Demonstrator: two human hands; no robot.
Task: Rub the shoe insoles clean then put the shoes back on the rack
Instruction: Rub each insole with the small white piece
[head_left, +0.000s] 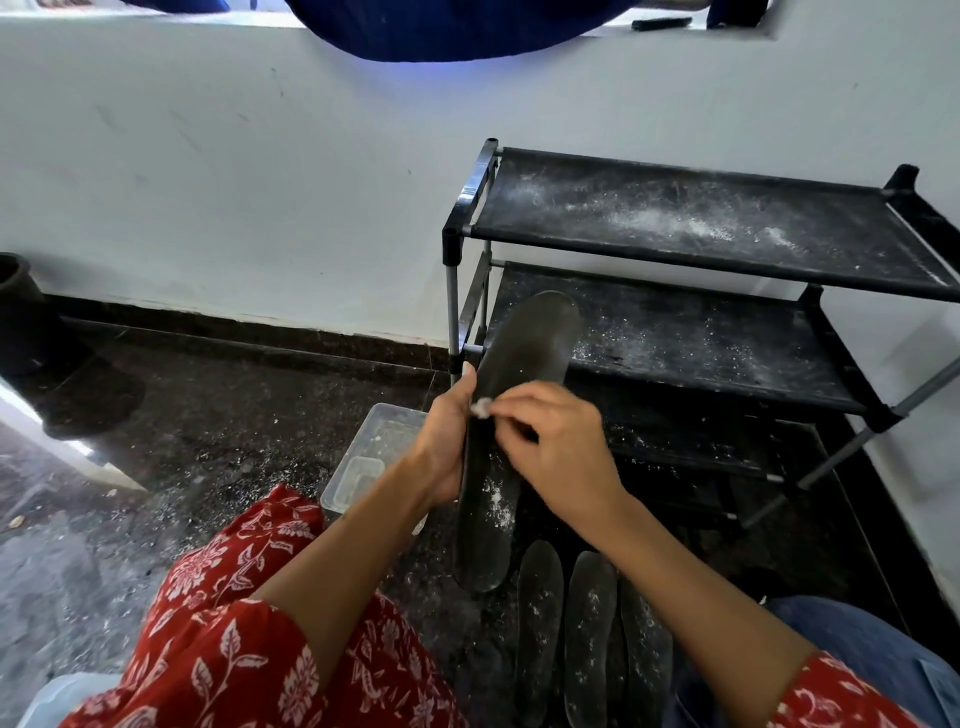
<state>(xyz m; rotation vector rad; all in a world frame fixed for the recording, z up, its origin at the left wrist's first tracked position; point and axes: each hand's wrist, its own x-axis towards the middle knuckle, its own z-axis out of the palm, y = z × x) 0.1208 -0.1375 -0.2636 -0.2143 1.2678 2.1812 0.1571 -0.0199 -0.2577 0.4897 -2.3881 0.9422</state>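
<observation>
A long dark grey foam insole (511, 415) is held upright in front of the black fabric-shelved shoe rack (691, 228), gripped at its left edge by the left hand (447, 441). A small white wad (481, 408) is pinched against it by the right hand (558, 441). Three more powder-flecked dark insoles (589, 639) lie on the speckled dark floor (208, 415).

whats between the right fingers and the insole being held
A small whitish wad, pinched by the right hand against the insole that the left hand grips, in the head view.
</observation>
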